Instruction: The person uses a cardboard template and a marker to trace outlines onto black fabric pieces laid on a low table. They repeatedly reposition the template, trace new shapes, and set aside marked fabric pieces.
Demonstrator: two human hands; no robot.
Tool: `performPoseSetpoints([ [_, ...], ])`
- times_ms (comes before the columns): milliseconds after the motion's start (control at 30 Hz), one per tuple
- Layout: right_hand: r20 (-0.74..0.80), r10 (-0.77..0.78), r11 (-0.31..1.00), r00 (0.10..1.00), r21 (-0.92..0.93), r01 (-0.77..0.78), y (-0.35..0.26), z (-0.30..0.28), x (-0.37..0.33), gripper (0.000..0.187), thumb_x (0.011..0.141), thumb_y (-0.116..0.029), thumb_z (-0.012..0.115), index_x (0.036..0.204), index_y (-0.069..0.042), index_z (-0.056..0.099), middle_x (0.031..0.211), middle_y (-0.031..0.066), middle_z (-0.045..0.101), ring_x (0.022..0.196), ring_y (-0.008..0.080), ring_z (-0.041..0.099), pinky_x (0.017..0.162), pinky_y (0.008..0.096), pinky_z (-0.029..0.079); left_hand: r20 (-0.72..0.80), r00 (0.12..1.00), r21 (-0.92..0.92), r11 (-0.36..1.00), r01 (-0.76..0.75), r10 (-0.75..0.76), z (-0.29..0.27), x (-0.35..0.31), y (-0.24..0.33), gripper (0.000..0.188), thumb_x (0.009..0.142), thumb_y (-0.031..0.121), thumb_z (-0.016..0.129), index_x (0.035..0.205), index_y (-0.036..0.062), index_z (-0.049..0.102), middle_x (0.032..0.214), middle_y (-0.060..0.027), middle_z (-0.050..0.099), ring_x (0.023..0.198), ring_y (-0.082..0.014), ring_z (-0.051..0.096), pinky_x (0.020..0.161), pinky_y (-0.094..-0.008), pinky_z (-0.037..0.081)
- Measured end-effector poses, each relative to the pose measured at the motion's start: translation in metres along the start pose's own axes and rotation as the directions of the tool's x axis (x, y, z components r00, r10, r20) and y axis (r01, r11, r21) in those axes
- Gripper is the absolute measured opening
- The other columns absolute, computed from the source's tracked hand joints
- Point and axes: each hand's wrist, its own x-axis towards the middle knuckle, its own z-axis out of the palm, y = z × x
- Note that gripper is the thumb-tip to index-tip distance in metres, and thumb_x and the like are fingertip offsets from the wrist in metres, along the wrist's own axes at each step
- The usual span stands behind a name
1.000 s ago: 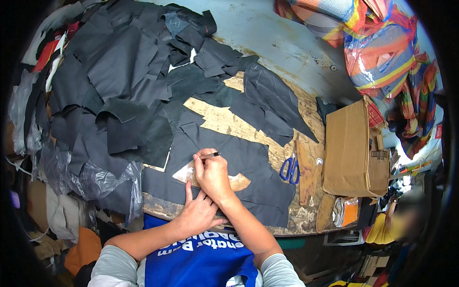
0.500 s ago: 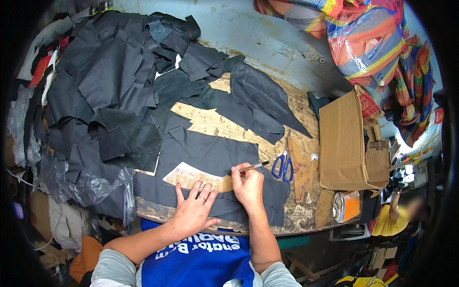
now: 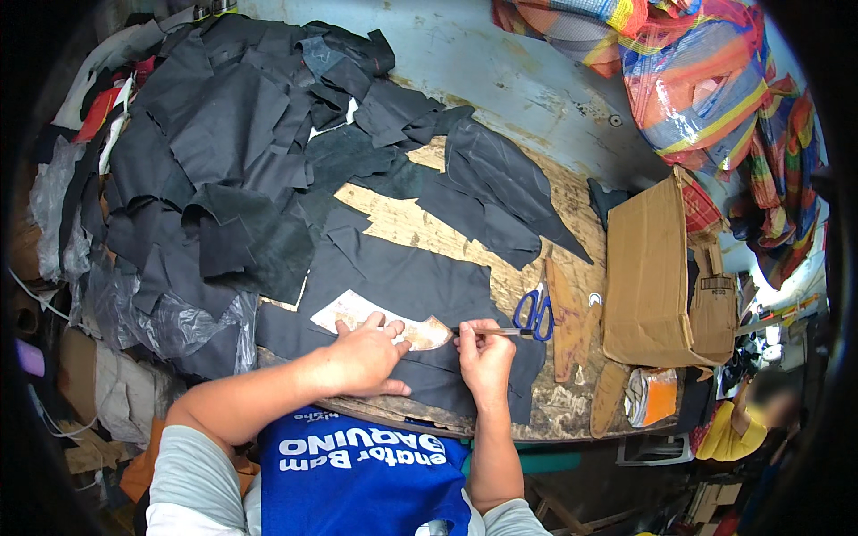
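Observation:
A pale curved pattern piece (image 3: pixel 432 334) with brownish stains lies on a sheet of black leather-like material (image 3: pixel 429 281). My left hand (image 3: pixel 368 359) rests on the pattern's near side, fingers apart and pressing it down. Just off the pattern's pointed right end, my right hand (image 3: pixel 485 359) pinches a slim pen (image 3: pixel 502 331). The pen lies almost level, its dark end toward the right, and its writing tip is hard to make out by my fingers. Blue-handled scissors (image 3: pixel 535 316) lie right of that hand, their blades partly hidden.
Black material pieces (image 3: pixel 223 125) heap up across the left and back of the wooden table (image 3: pixel 465 228). Brown curved patterns (image 3: pixel 563 313) and a cardboard box (image 3: pixel 645 277) stand right. Colourful mesh sacks (image 3: pixel 697 89) hang at back right. A person in yellow (image 3: pixel 731 427) is beyond.
My right hand has shifted right, uncovering the pattern's pointed end, and the pen has tipped from slanted to nearly level. My left hand has slid a little farther onto the pattern.

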Motion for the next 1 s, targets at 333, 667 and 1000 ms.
performPoseSetpoints([
  [333, 0.276, -0.511, 0.757, 0.814, -0.306, 0.578, -0.02, 0.015, -0.024, 0.008, 0.075, -0.003, 0.061, 0.08, -0.002, 0.055, 0.075, 0.0148, 0.06, 0.071, 0.0327, 0.06, 0.064, 0.0421, 0.05, 0.567, 0.822, -0.402, 0.852, 0.336, -0.057, -0.052, 0.062, -0.058, 0.084, 0.088, 0.074, 0.022, 0.134, 0.0097, 0.048, 0.127, -0.0128, 0.056, 0.117, -0.0233, 0.052, 0.084, -0.0355, 0.047],
  [667, 0.294, -0.751, 0.641, 0.591, 0.537, 0.548, -0.072, 0.143, -0.03, 0.013, 0.077, 0.003, 0.056, 0.09, 0.003, 0.054, 0.083, 0.0206, 0.058, 0.079, 0.0355, 0.06, 0.068, 0.0411, 0.049, 0.338, 0.93, -0.463, 0.886, 0.033, 0.142, -0.049, 0.056, -0.072, 0.074, 0.09, 0.06, 0.044, 0.143, 0.0092, 0.035, 0.128, -0.0121, 0.056, 0.114, -0.0239, 0.053, 0.096, -0.0332, 0.042],
  [1000, 0.089, -0.378, 0.878, 0.921, 0.35, 0.326, -0.005, 0.052, -0.034, 0.005, 0.086, -0.002, 0.059, 0.084, 0.002, 0.062, 0.088, 0.0116, 0.066, 0.074, 0.014, 0.062, 0.066, 0.0266, 0.05, -0.536, 0.833, -0.182, 0.982, 0.049, -0.141, -0.025, 0.004, -0.124, 0.054, 0.05, 0.035, 0.088, 0.079, 0.0044, 0.055, 0.086, -0.0121, 0.056, 0.089, -0.0298, 0.055, 0.08, -0.0375, 0.045],
])
